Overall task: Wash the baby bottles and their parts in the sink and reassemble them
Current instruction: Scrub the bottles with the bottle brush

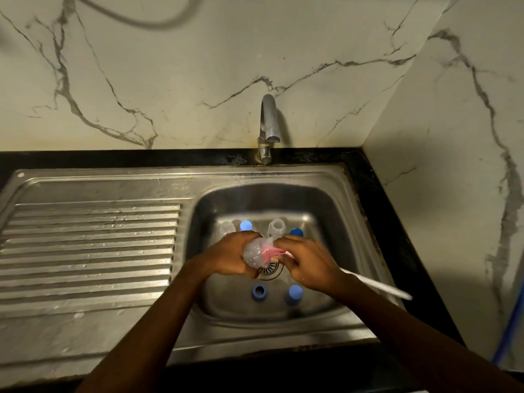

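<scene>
Baby bottle (253, 253), clear, sits sideways above the drain (271, 270), over the middle of the sink basin (334, 222); L hand (229, 255) has fingers curled round its body, mouth end facing R; brush (377, 286) goes in at that mouth, pink bristles showing thru the plastic, white handle running out to the R past the basin edge; R hand (306, 265) grips the handle close to the bottle, fingers closed on it; both hands nearly touching at the bottle mouth.

On the basin floor: blue ring (259, 292) and blue cap (294, 293) near side of the drain, just apart; far side, behind the hands, a lit blue cap (245, 225), a second clear bottle (276, 226) w/ open neck, another blue piece (296, 232) partly hidden by the R fingers, and a blurred clear part (226, 228), can't tell what.

Tap (268, 126) stands behind the basin; ribbed drainboard (90, 251) to the L, wet w/ drops; marble wall (170, 80) at back and R; blue hose (510, 330) at far R.
</scene>
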